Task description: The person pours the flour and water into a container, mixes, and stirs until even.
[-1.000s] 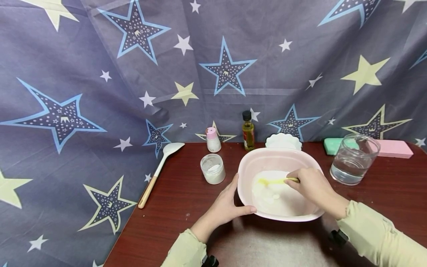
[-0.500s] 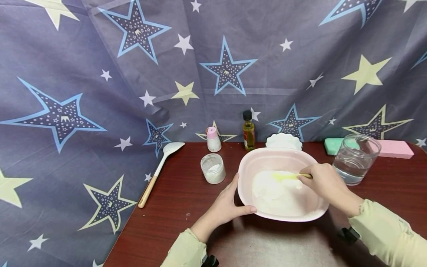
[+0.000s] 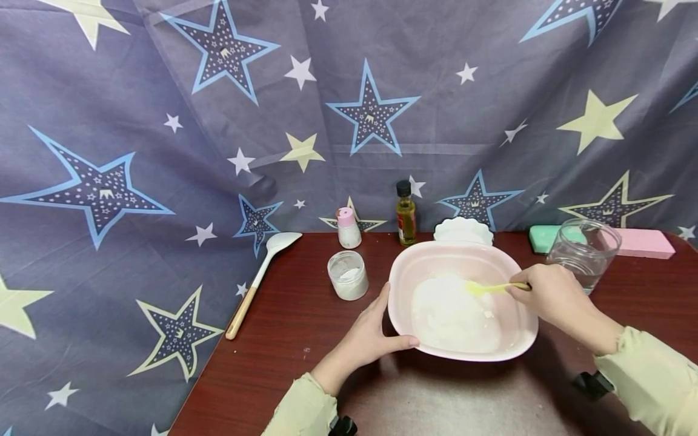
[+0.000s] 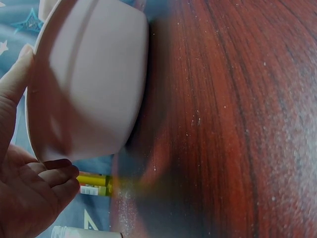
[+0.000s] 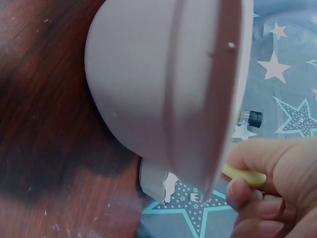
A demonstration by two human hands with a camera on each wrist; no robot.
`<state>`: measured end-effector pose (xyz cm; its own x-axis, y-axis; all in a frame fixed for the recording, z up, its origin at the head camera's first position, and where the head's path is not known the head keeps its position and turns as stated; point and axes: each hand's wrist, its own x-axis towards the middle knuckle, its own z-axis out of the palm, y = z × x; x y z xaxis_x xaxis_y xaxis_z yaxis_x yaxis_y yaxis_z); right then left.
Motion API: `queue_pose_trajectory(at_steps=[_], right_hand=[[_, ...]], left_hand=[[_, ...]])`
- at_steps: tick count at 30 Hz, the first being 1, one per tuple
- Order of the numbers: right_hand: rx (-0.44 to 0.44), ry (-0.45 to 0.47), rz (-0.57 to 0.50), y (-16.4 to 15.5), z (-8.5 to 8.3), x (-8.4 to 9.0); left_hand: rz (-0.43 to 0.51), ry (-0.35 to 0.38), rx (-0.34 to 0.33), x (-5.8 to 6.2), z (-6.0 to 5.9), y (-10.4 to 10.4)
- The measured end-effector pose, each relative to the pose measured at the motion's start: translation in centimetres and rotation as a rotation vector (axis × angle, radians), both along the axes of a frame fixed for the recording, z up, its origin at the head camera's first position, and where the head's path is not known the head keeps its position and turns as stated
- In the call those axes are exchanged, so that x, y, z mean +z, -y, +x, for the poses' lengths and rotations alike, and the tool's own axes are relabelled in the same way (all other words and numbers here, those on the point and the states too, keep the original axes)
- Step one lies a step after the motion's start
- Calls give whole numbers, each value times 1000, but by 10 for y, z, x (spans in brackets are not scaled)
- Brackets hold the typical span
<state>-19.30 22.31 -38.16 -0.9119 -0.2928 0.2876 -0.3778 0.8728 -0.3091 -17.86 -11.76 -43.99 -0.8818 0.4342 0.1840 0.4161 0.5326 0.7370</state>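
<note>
On my head view, the left hand (image 3: 362, 339) is part-spread round the near-left corner of the pink basin (image 3: 463, 260), thumb on the near rim, fingers curled against its left side. The right hand (image 3: 558, 297), fingers closed, pinches the handle of a yellow utensil (image 3: 493, 288) over the basin's right side. The basin sits between both hands on the table (image 3: 294, 375). The utensil's head meets the white contents (image 3: 452, 315); I cannot tell its exact type. Just beyond the right hand, partly hidden by it, stands a glass (image 3: 591, 254) containing clear liquid. Beyond the left hand stand an uncapped jar (image 3: 348, 276) and a pink-capped shaker (image 3: 349, 229). Left of that hand lies a white ladle (image 3: 262, 278).
</note>
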Motion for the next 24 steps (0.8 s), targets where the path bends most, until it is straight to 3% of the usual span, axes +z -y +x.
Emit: queue_pose_trajectory(at_steps=[11,24], right_hand=[[24,24,11,-12,6,8],[113,53,32,-21,17,15]], left_hand=[[-6,-10,-1,0,-1,0],[-7,0,5,0,0,-2]])
